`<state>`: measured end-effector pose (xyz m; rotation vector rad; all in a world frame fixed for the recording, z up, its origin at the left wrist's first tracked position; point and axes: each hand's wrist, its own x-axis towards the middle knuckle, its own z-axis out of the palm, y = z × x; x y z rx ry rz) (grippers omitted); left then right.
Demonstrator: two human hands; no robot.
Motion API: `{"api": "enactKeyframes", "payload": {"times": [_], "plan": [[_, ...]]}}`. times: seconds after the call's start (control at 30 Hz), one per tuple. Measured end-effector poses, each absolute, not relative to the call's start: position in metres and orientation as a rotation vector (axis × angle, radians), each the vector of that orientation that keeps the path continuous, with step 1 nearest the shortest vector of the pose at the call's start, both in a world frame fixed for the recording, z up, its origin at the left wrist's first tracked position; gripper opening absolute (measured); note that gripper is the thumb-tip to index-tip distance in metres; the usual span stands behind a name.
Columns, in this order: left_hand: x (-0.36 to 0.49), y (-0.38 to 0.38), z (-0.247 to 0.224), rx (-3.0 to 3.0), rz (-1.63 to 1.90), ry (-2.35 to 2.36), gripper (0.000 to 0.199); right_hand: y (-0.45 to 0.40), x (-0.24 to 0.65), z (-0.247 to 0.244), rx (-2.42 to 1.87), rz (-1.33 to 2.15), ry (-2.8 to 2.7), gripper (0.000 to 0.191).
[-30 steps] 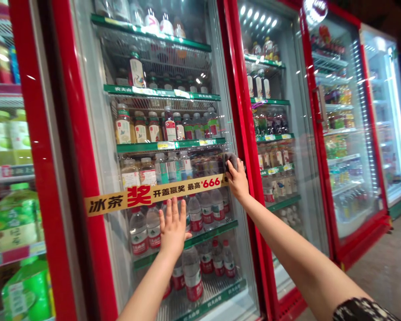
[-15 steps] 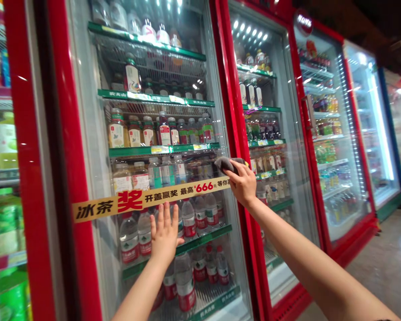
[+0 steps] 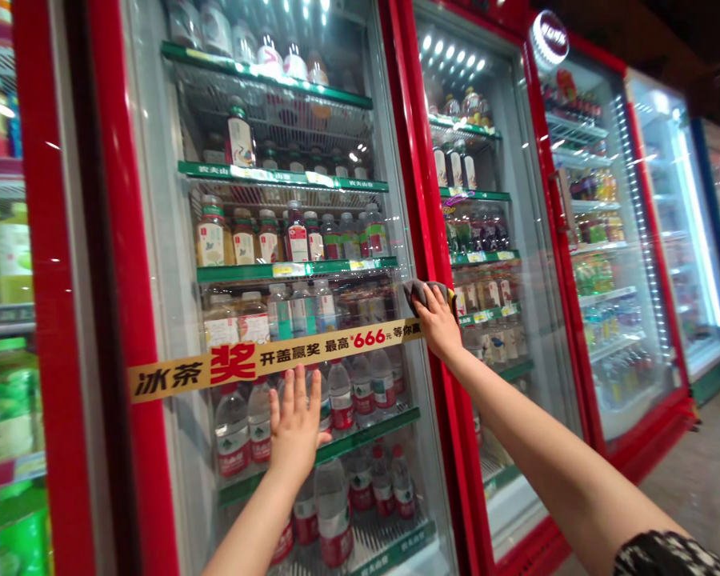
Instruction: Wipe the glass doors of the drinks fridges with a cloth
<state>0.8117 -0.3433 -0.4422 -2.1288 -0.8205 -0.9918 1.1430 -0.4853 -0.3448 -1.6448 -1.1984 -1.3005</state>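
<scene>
Right hand (image 3: 441, 326) clasps a gray cloth (image 3: 418, 294) at the glass door's (image 3: 189, 460) right edge, fingers laid over it seemingly to press it flat, while the left hand (image 3: 296, 428), fingers apart, is raised below the yellow strip (image 3: 297, 354), perhaps for balance.

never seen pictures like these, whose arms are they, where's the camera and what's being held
There's no machine: these are a person's own bare arms, seen by a camera worn on their head, facing forward and down. Ahead is a glass fridge door with a red frame; behind it, bottles stand on shelves. The right hand holds a grey cloth by the frame. The left hand, holding nothing, is spread below a printed strip.
</scene>
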Motion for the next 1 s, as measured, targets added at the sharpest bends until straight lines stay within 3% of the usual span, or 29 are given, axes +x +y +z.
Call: {"api": "enactKeyframes", "payload": {"times": [0.13,0.4,0.63,0.87,1.0], "plan": [[0.812,-0.344,-0.443,-2.141,-0.994,-0.832,0.13,-0.483,1.143,-0.326,-1.635,-1.302,-1.164,0.065],[0.812,-0.344,-0.442,-2.149,-1.008,-0.816,0.128,-0.492,1.129,-0.412,-1.513,-1.199,-1.171,0.056],[0.81,-0.348,-0.443,-2.103,-1.05,-0.781,0.131,-0.467,1.103,-0.391,-1.425,-1.076,-1.219,0.057],[0.811,-0.344,-0.444,-2.118,-1.016,-0.808,0.132,-0.435,1.083,-0.339,-1.443,-1.006,-0.921,0.055],[0.811,-0.343,-0.445,-2.137,-1.032,-0.797,0.13,-0.438,1.082,-0.357,-1.364,-1.072,-1.139,0.055]]}}
